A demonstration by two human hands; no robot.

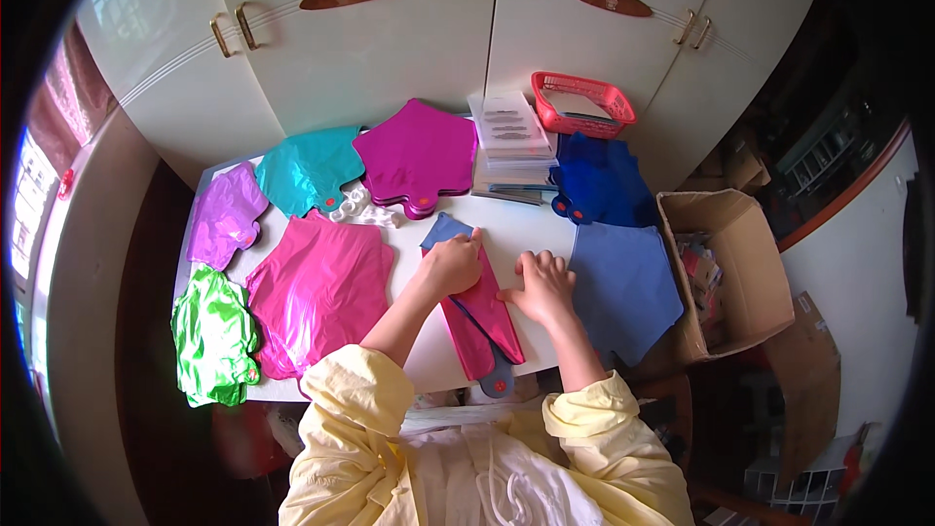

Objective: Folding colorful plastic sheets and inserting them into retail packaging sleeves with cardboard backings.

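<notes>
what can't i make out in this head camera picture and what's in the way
Head view:
- Folded pink-and-blue piece: the part beneath the left hand is hidden by that hand; its inner layers by the pink outside.
- Cardboard box: some contents hidden by its near wall, the rest too small to identify.
- Red basket: its bottom is covered by papers.
- Window: cut off by the dark lens rim.

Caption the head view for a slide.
Left hand on a folded pink foil piece, right hand at its edge, colourful foil pieces around on a white table.
</notes>
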